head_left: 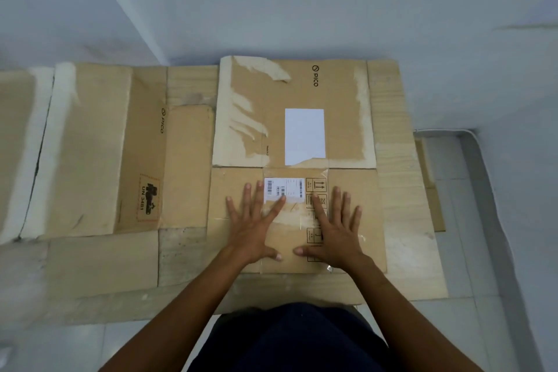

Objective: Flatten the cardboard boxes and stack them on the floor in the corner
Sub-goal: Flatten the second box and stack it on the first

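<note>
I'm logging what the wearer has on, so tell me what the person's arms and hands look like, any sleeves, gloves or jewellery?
Both arms are bare to the bottom of the picture, with no sleeves showing. The left hand and right hand wear no gloves, and no rings, watch or bracelets show. Dark navy clothing shows below.

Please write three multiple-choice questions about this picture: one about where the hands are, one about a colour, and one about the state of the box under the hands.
1. Where do both hands rest?
A. on the wall
B. on the top flattened box
C. on the bare floor tiles

2. What colour is the blank label on the far panel?
A. white
B. red
C. green

3. How are the hands?
A. fists
B. gripping an edge
C. open, palms down

Answers:
1 B: the left hand and right hand lie on the top flattened box.
2 A: the blank label is white.
3 C: fingers are spread flat on the cardboard.
</note>
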